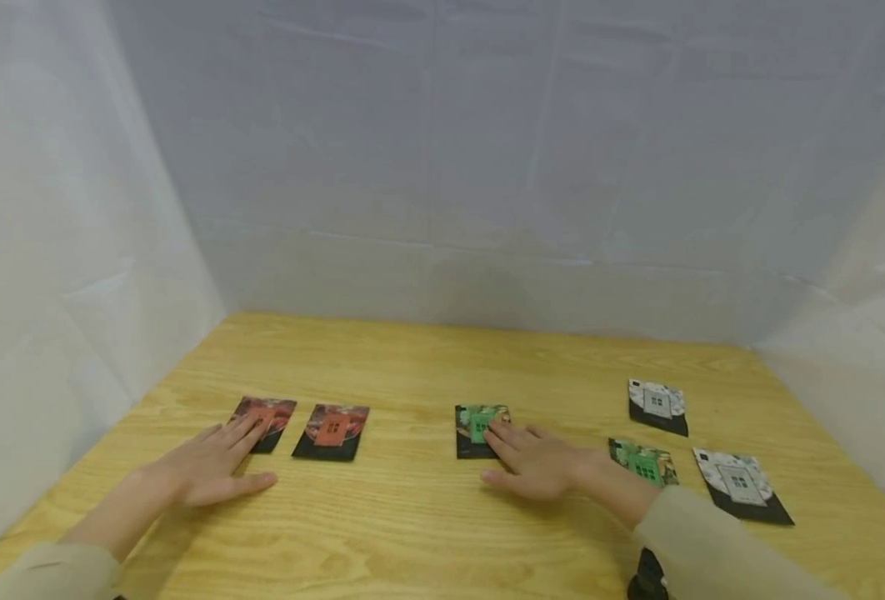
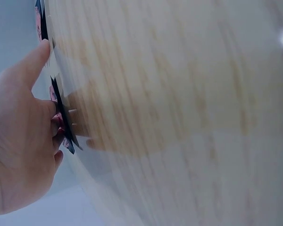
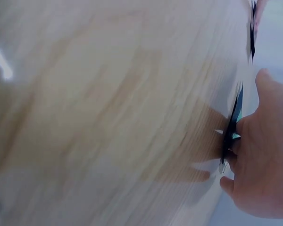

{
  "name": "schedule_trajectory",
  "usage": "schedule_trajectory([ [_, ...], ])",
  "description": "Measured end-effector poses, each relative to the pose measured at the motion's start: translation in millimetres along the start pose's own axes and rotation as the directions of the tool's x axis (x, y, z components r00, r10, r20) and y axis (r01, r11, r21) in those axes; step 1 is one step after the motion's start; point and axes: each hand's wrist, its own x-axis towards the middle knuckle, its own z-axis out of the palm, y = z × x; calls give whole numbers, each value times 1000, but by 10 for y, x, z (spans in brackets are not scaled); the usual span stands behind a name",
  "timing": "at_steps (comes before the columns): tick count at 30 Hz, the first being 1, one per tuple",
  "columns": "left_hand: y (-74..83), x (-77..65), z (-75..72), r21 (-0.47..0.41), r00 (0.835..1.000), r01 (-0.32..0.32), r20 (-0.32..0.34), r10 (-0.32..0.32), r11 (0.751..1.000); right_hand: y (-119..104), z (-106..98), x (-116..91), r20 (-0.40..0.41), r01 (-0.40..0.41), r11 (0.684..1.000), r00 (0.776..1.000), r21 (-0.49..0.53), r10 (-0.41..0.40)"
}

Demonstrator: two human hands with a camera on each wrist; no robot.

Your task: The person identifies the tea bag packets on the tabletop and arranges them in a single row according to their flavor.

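Red packet at left end of the table, partly covered by left hand, fingers extended across it. Green packet, near table middle, likewise part-hidden under right hand, fingers straight. Fingertips hard to make out in both wrist views, which show these two packets edge-on; only the head view gives full printed fronts. Second red packet beside the first, cut off in left wrist view. Second green packet partly blocked by right forearm. Upper white packet and lower white packet at right. Black object by right sleeve cut off, unidentifiable. Labels: dark square marks, lettering too small to read.
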Motion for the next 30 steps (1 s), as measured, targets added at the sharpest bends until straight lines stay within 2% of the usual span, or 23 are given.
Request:
schedule_trajectory([
  [15, -5, -7, 12, 7, 1000, 0, -3, 0, 1000, -416, -13, 196, 23, 33, 996, 999, -84, -32],
  [30, -22, 5, 3, -22, 1000, 4, 28, -4, 1000, -766, -18, 429, 14, -14, 996, 1000, -88, 16],
])
